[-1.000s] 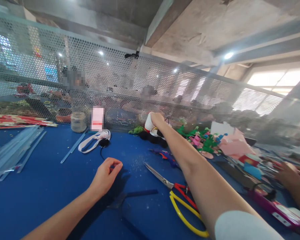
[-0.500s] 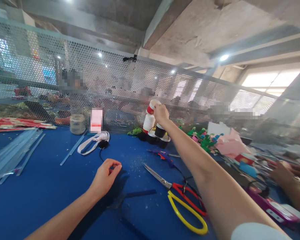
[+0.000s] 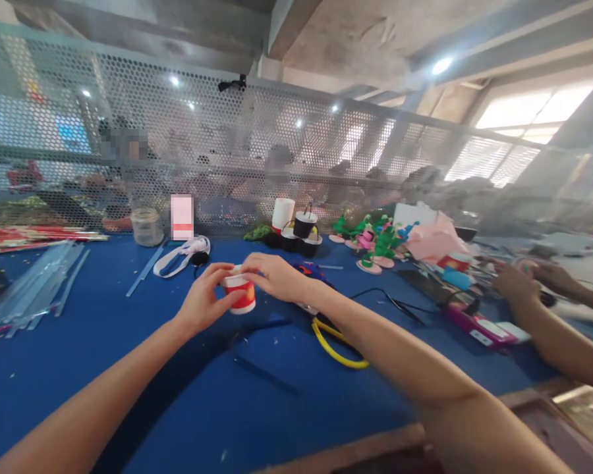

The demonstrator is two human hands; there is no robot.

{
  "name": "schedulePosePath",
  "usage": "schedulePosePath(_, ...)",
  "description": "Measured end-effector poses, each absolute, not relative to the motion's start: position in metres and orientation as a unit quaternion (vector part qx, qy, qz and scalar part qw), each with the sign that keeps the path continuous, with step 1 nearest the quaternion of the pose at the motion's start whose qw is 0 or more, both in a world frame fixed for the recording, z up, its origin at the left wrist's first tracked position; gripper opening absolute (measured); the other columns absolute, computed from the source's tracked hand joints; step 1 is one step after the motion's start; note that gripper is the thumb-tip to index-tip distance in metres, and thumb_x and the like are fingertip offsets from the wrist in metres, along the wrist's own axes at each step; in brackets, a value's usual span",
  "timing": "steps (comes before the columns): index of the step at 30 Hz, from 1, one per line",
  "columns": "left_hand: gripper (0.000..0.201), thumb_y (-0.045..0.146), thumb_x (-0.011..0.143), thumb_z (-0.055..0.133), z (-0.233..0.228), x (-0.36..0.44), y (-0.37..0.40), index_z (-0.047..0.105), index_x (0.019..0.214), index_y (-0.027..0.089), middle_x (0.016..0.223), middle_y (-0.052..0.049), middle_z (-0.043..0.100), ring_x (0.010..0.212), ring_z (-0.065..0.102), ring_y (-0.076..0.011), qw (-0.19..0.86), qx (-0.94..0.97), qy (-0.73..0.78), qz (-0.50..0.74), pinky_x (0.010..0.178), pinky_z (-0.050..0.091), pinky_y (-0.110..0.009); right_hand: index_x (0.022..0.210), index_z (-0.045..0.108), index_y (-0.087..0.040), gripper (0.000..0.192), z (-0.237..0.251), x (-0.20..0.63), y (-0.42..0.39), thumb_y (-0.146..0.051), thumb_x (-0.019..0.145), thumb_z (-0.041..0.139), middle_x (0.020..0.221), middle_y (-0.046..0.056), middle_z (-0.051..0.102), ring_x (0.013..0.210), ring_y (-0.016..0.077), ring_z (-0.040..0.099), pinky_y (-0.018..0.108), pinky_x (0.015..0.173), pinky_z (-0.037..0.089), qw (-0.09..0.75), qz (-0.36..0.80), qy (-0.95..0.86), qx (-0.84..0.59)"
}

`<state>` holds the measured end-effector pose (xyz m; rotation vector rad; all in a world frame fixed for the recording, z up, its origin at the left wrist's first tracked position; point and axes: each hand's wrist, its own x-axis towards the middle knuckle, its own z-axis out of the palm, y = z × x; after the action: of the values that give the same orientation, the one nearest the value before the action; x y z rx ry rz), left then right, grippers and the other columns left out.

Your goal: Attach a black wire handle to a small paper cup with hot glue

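A small red and white paper cup [image 3: 240, 293] is gripped between the left hand [image 3: 202, 304] and the right hand [image 3: 273, 276], raised above the blue table [image 3: 103, 355]. Yellow-handled scissors [image 3: 333, 339] are partly hidden beneath the right forearm. Stacked white and black cups [image 3: 294, 230] are seen beyond the hands, clear plastic strips [image 3: 39, 286] far left, and another person's hands [image 3: 516, 283] far right.
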<state>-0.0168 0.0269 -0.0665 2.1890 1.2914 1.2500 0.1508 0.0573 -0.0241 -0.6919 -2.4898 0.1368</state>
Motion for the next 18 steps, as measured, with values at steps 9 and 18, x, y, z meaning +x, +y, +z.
schedulePosePath(9,0.04,0.05,0.071,0.038,-0.075,-0.025,0.038,0.056,0.066,0.015,0.047,0.001,0.053,0.043,0.048,-0.012,0.263,0.632,0.612,0.397,0.041,0.032,-0.022,0.085,0.06,-0.014,0.02,-0.049,0.172,0.018,-0.027,0.078,0.047,0.083,0.008,0.061,0.078,0.0168,0.054,0.03,0.07,0.041,0.226,0.044,-0.875,-0.426)
schedulePosePath(18,0.035,0.046,0.068,0.042,-0.07,-0.027,0.041,0.052,0.058,0.015,0.035,0.004,0.043,0.036,0.04,-0.009,0.229,0.589,0.623,0.462,0.039,0.027,-0.021,0.099,0.053,-0.01,0.056,-0.067,0.156,-0.021,-0.051,0.061,0.056,0.092,0.016,0.056,0.085,0.0269,0.05,0.037,0.073,0.039,0.052,0.024,-0.929,-0.366)
